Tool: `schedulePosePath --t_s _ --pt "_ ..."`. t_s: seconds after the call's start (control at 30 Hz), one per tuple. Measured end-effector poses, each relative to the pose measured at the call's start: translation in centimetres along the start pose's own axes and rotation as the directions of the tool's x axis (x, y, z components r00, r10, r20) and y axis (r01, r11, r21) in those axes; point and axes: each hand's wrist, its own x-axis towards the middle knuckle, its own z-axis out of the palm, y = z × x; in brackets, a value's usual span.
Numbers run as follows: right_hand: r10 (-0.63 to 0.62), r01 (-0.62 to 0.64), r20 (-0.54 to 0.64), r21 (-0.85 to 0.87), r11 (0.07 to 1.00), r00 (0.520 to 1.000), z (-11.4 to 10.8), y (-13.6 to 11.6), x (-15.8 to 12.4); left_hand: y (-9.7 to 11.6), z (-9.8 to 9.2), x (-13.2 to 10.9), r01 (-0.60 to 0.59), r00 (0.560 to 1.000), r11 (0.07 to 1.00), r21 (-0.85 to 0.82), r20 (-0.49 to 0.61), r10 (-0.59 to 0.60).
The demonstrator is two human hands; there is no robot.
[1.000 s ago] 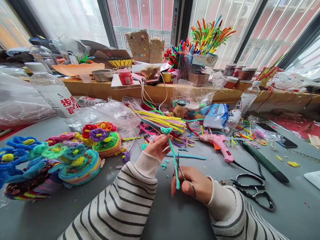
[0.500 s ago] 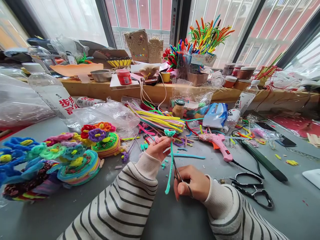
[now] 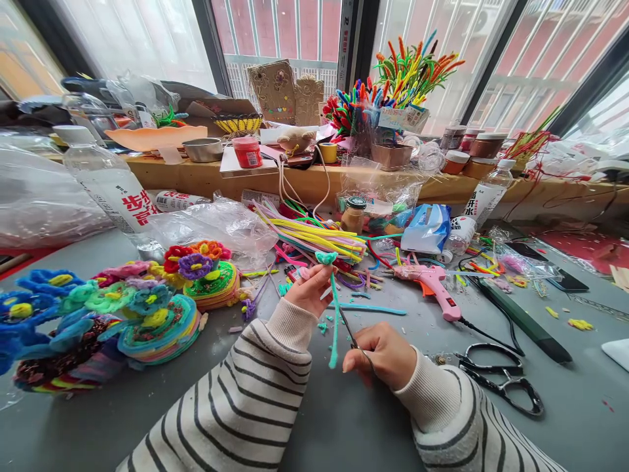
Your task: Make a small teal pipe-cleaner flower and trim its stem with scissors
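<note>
My left hand (image 3: 310,290) pinches a turquoise pipe cleaner (image 3: 335,334), its curled top (image 3: 325,257) sticking up above the fingertips and its fuzzy tail hanging straight down. In my right hand (image 3: 383,354) is a pair of small dark scissors (image 3: 350,326), fingers wrapped round the handles. The blades point up and left, their tips close to the hanging tail below my left fingers. Whether the blades touch the tail I cannot tell. Small turquoise scraps (image 3: 323,326) lie on the grey table behind it.
Pipe-cleaner flower pieces (image 3: 157,328) stand on the left. A pink glue gun (image 3: 437,285) and black-handled scissors (image 3: 504,377) lie to the right. Behind are a bundle of pipe cleaners (image 3: 319,236), a lidded jar (image 3: 352,215), water bottles (image 3: 105,177) and a cluttered ledge (image 3: 295,177).
The scissors have tilted further left, and their blades look closer together. My left hand has shifted slightly left with the pipe cleaner, whose tail end sits a little higher.
</note>
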Motion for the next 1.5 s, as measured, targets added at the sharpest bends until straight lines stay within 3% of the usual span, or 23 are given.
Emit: schedulePosePath --t_s 0.13,0.37,0.77,1.07,1.33,1.5 --pt "-0.02 0.02 0.006 -0.014 1.0 1.0 -0.3 0.2 0.0 0.4 0.0 -0.4 0.012 1.0 0.999 -0.039 0.024 -0.011" --pt "-0.09 0.108 0.154 -0.111 0.988 0.984 -0.1 0.3 -0.2 0.0 0.4 -0.5 0.054 0.997 0.999 0.004 0.061 -0.054" --pt "-0.239 0.267 0.217 -0.109 0.957 0.946 -0.2 -0.5 -0.1 -0.5 0.1 -0.3 0.069 0.99 0.996 0.048 0.122 -0.074" --pt "-0.229 0.234 0.138 -0.014 0.972 0.963 -0.1 -0.6 -0.2 -0.8 0.1 -0.2 0.061 0.994 0.994 0.089 0.081 -0.068" --pt "-0.114 0.114 0.049 0.015 0.993 0.992 0.1 -0.4 -0.1 -0.6 0.3 -0.3 0.026 0.999 0.998 0.053 0.032 -0.028" --pt "-0.18 0.176 0.079 0.053 0.983 0.981 0.2 -0.4 -0.1 -0.7 0.2 -0.4 0.023 0.999 0.999 0.034 0.039 -0.025"
